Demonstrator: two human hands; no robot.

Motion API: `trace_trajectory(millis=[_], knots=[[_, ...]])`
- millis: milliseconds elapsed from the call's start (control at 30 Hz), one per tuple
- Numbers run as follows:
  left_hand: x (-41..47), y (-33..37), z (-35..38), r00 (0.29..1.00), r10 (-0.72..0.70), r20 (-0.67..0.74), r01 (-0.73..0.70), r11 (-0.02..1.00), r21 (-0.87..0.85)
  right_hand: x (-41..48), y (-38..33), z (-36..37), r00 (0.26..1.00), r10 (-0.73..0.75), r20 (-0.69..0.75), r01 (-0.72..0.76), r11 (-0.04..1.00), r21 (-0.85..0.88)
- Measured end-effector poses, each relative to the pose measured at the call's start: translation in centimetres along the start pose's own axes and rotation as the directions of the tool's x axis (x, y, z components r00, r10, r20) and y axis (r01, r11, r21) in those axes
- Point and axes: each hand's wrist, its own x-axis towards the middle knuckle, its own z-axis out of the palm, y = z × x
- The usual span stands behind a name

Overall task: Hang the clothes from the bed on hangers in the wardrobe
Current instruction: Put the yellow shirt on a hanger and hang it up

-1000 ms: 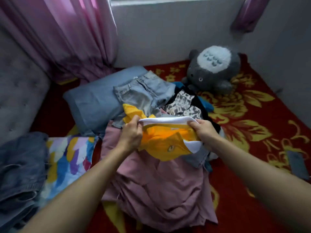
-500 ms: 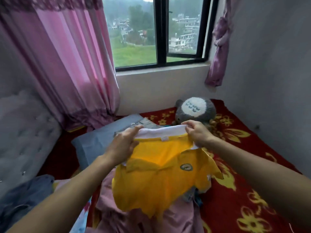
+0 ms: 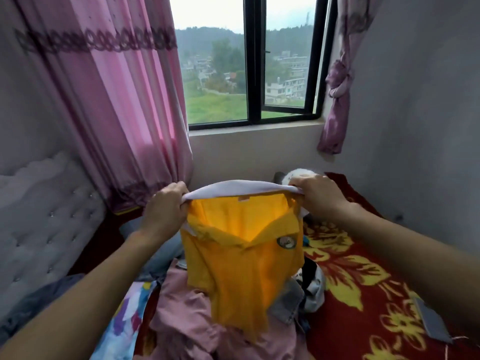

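A yellow polo shirt (image 3: 241, 266) with a white collar and a round chest badge hangs in the air in front of me. My left hand (image 3: 165, 207) grips the left end of the collar and my right hand (image 3: 318, 194) grips the right end, stretching it between them. Below the shirt a pile of clothes lies on the bed: a pink garment (image 3: 197, 326), grey jeans (image 3: 288, 305) and a black and white piece (image 3: 313, 284). No hanger or wardrobe is in view.
The bed has a red blanket with yellow flowers (image 3: 363, 294) and a grey tufted headboard (image 3: 44, 219) at left. Pink curtains (image 3: 122, 113) frame a window (image 3: 249, 68). A plush toy (image 3: 293, 176) sits behind my right hand. A colourful pillow (image 3: 122, 323) and dark jeans (image 3: 33, 302) lie at lower left.
Both hands have lifted the yellow shirt off the pile and up by its collar. My view has tilted upward from the bed to the window.
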Motion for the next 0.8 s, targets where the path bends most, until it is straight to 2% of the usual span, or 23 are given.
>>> trace_trajectory(millis=[33, 100, 167, 267, 333, 433, 533, 633, 733, 800], knots=[[0.6, 0.0, -1.4, 0.999, -0.035, 0.008, 0.035, 0.994, -0.101, 0.5, 0.3, -1.3, 0.998, -0.014, -0.056, 0.015, 1.000, 0.021], [1.2, 0.4, -3.5, 0.988, -0.084, 0.126, 0.122, 0.937, -0.329, 1.2, 0.5, -3.8, 0.995, -0.030, -0.094, 0.036, 0.997, 0.063], [0.5, 1.0, -4.6, 0.978, -0.066, 0.199, 0.149, 0.886, -0.438, 1.2, 0.3, -5.5, 0.999, -0.032, -0.021, 0.035, 0.987, 0.154], [-2.6, 2.4, -5.6, 0.977, -0.042, 0.209, 0.120, 0.918, -0.378, -0.1, 0.2, -6.1, 0.990, -0.006, 0.141, -0.061, 0.883, 0.465], [-5.3, 4.0, -6.5, 0.985, -0.043, 0.168, 0.095, 0.944, -0.315, -1.4, 0.1, -6.1, 0.988, -0.015, 0.155, -0.081, 0.803, 0.590], [-10.0, 7.1, -8.1, 0.992, -0.085, 0.096, 0.105, 0.966, -0.235, -3.6, -0.4, -6.1, 0.985, -0.082, 0.149, -0.037, 0.754, 0.655], [-16.5, 9.5, -9.2, 0.978, -0.208, -0.027, 0.201, 0.967, -0.159, -6.4, -1.5, -5.0, 0.951, -0.201, 0.235, -0.027, 0.705, 0.709], [-24.2, 11.3, -10.7, 0.916, -0.399, -0.045, 0.393, 0.913, -0.111, -10.7, -5.0, -3.5, 0.877, -0.383, 0.291, 0.051, 0.675, 0.736], [-32.2, 12.8, -14.8, 0.807, -0.588, -0.049, 0.583, 0.808, -0.089, -14.5, -10.9, -2.8, 0.812, -0.514, 0.277, 0.141, 0.633, 0.761], [-37.2, 14.0, -18.4, 0.728, -0.674, -0.127, 0.674, 0.737, -0.047, -16.5, -15.5, -3.8, 0.770, -0.588, 0.247, 0.205, 0.596, 0.777]])
